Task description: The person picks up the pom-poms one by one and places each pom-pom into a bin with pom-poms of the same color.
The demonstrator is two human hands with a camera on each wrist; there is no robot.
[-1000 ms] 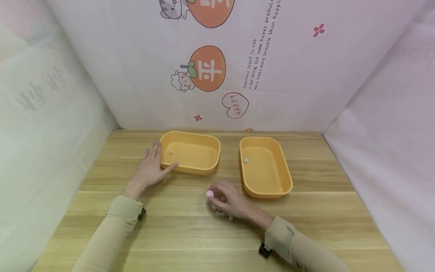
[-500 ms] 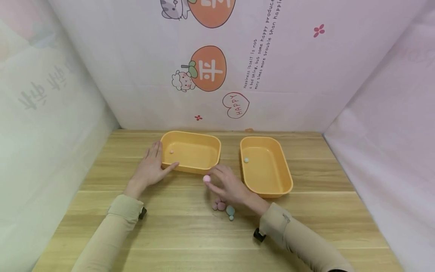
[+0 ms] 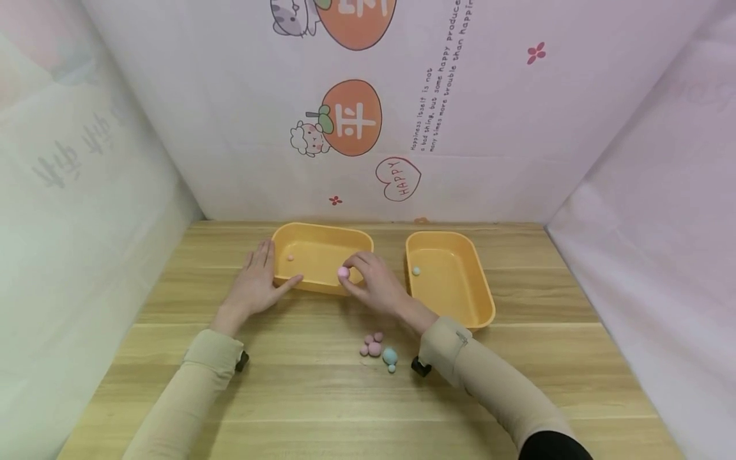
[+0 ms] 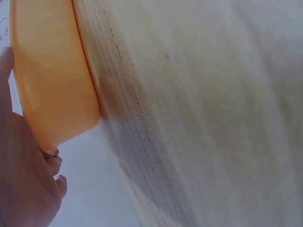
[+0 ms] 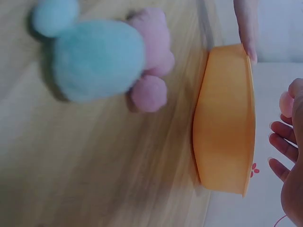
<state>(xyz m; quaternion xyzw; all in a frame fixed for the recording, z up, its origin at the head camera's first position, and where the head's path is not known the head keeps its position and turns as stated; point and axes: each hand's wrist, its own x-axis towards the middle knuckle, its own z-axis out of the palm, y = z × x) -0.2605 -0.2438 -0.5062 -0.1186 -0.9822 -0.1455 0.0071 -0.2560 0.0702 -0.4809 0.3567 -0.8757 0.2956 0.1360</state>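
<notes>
My right hand (image 3: 376,283) pinches a pink pom-pom (image 3: 343,272) between thumb and fingertips, above the near rim of the left yellow tray (image 3: 322,287). In the right wrist view the same pink pom-pom (image 5: 286,104) shows at the fingertips, with the other fingers loosely bent. My left hand (image 3: 253,284) rests against that tray's left corner, thumb stretched along the near rim and fingers at the left side. A small pink pom-pom (image 3: 290,258) lies inside this tray. The left wrist view shows the left hand (image 4: 23,175) touching the tray wall (image 4: 57,85).
A second yellow tray (image 3: 454,316) stands to the right, with a small pale green pom-pom (image 3: 416,271) in it. Several pink pom-poms (image 3: 374,349) and a light blue pom-pom (image 3: 390,356), with a smaller blue one (image 3: 392,368) touching it, lie on the wooden table (image 3: 310,402).
My right hand has moved away from the table pom-poms, forward and slightly left, carrying the pink pom-pom over the left tray's rim. The left hand has stayed on the tray.
</notes>
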